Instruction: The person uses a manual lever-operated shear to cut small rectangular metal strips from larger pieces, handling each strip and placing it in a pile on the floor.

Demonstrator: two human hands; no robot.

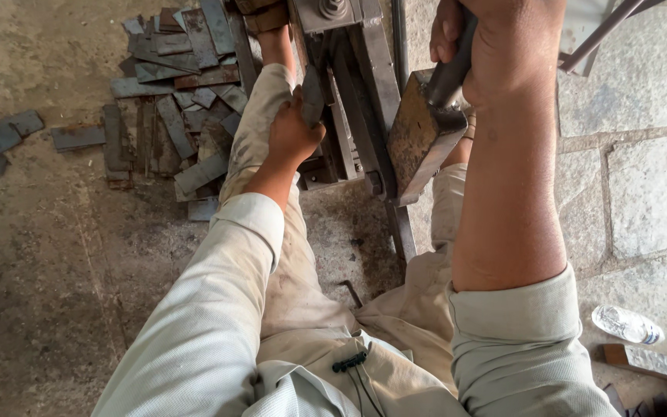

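We've got the right hand point(496, 46) clamped on the hammer point(424, 131) at 1 o'clock, left hand point(291, 135) gripping the strip point(312, 96) in the frame point(349, 85), so a glancing blow could smash those fingers.

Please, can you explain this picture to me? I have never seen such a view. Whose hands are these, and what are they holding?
The camera sits on a person's head and looks down at their own arms and legs. The right hand grips the dark handle of a heavy rusty hammer. The left hand holds a flat metal strip against a metal frame. A pile of similar metal strips lies on the concrete floor. A plastic bottle lies on the stone paving at the right.
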